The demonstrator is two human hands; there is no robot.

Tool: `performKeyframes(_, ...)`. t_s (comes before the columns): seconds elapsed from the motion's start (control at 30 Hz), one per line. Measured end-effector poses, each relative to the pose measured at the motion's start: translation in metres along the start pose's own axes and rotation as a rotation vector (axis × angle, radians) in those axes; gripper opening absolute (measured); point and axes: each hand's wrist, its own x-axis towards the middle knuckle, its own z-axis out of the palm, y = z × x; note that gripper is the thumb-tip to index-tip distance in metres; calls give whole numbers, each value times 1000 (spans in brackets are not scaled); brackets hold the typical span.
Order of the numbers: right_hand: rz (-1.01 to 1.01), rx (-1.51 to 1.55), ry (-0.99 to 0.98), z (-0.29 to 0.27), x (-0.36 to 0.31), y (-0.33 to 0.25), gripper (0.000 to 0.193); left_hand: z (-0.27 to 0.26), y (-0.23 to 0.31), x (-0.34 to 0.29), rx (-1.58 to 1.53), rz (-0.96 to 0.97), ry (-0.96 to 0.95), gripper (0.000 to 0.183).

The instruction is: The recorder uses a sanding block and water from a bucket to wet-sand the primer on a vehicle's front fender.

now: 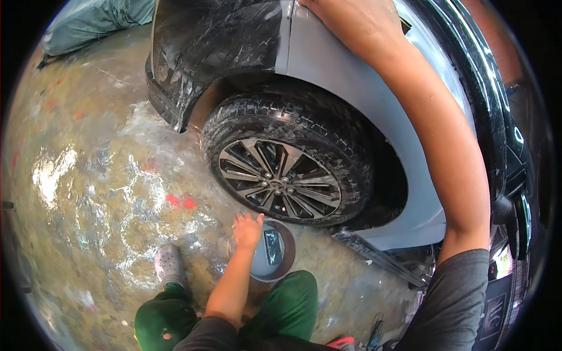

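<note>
Panel [374,108]: dull grey, curving over the wheel [278,181]; next to it, on our left, the black bumper [219,44], smeared pale.
Right hand [357,20]: reaching up over the panel; its fingers are mostly cut off by the upper edge of view, so we cannot tell how far they close or whether they hold anything.
Left hand [247,230]: low, fingers spread, nothing visible in its grasp; at the bucket's left rim, touching or not we cannot tell.
Bucket [290,248]: on the wet floor [105,234] beside the wheel; cloudy water [263,267] inside.
Progress: the panel looks broadly dulled, so we judge the work partway; how much is left, we cannot tell.
</note>
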Motion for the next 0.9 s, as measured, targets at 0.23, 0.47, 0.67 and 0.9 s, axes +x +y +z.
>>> performKeyframes(0.23, 47, -26, -93, -27, -34, 9, 18, -5, 4, -1, 10, -30, -9, 63)
performKeyframes(0.47, 20, -149, 46, -46, -100, 39, 21, 6, -3, 3, 32, -10, 34, 61)
performKeyframes(0.67, 49, -117, 52, -50, -102, 40, 23, -6, 5, -1, 42, -18, -5, 60)
performKeyframes(0.9, 120, -22, -93, -20, -28, 12, 13, -7, 2, 3, 44, 5, -13, 62)
